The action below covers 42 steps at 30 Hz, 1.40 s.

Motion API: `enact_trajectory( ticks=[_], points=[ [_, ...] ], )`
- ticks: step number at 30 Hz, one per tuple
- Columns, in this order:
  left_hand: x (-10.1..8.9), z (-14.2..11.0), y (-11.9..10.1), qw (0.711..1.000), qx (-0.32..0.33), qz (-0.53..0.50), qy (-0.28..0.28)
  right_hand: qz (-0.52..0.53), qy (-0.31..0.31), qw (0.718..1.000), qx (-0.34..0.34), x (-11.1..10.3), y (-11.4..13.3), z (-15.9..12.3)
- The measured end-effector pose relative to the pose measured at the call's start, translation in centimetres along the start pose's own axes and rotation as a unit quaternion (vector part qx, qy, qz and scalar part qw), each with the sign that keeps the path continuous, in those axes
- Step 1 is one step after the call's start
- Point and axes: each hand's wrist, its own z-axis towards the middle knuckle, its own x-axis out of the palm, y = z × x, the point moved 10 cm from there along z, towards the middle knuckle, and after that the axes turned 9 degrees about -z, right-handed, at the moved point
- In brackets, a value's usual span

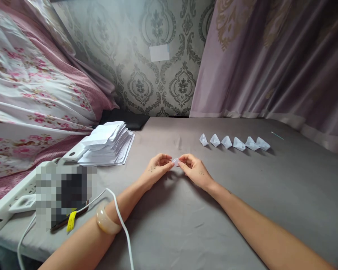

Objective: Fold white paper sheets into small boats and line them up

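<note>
Between my fingertips, just above the grey cloth, is a small folded piece of white paper. My left hand pinches its left side, and my right hand pinches its right side. Much of the paper is covered by the fingers, so its exact shape is hard to make out. To the right and farther back, several folded white paper boats stand in a row, the two rightmost touching. A tall stack of white paper sheets lies to the left of my hands.
At the left edge runs a white power strip with chargers, beside a blurred-out phone. A white cable crosses over my left forearm. Behind the stack lies a black flat item. A cotton swab rests at the far right.
</note>
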Motion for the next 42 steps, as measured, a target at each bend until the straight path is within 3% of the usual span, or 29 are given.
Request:
enact_trajectory(
  ticks=[6,10,13,18,26,32,37,42],
  points=[
    [0.5,-0.5,1.1,0.996,-0.068,-0.04,0.029,0.101,0.005,0.993,0.056,0.3,-0.2,-0.5],
    [0.4,-0.4,1.6,0.992,-0.086,-0.085,0.024,0.123,0.075,0.984,0.105,1.4,-0.3,-1.1],
    [0.5,-0.6,1.6,0.991,-0.096,-0.094,0.022,0.119,0.106,0.982,0.103,2.1,0.0,-1.3],
    [0.9,-0.9,1.0,0.992,-0.079,-0.097,0.033,0.103,0.097,0.985,0.093,2.2,0.1,-1.5],
    [1.7,-1.3,0.1,0.991,-0.051,-0.104,0.065,0.003,0.045,0.999,-0.018,1.0,1.9,-1.3],
    [3.2,-2.1,-0.7,0.987,-0.052,-0.075,0.136,0.079,0.078,0.994,-0.001,1.4,2.3,-1.6],
    [3.3,-2.2,-1.4,0.987,-0.025,-0.083,0.133,0.167,0.148,0.974,0.044,3.0,1.7,-2.1],
    [3.0,-1.6,-0.6,0.986,-0.034,-0.115,0.119,0.201,0.164,0.965,0.039,3.5,1.7,-2.1]
  ],
)
